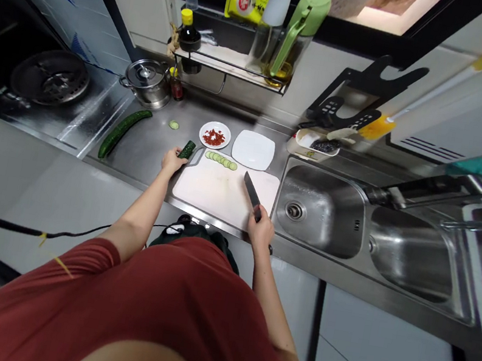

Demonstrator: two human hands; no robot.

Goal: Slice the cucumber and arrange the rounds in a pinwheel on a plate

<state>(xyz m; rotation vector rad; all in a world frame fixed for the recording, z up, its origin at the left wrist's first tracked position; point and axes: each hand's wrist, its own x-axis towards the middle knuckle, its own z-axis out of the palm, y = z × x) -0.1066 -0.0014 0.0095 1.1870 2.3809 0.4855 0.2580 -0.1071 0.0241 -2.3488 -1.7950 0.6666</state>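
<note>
In my left hand (172,161) is a short piece of cucumber (187,149), held just left of the white cutting board (206,190) by its handle. My right hand (261,229) grips a dark-bladed kitchen knife (252,190), its blade over the right part of the board and pointing away from me. A row of overlapping cucumber slices (221,160) lies along the board's far edge. Behind the board stand a small white plate (203,135) with chopped red bits and a bare white square plate (253,150). A whole cucumber (122,131) rests on the counter further left.
A cucumber end (173,125) lies on the steel counter. At the back left are a lidded pot (146,81) and a small sauce bottle (176,84). A frying pan (50,76) sits far left. The double sink (321,212) borders the board on the right.
</note>
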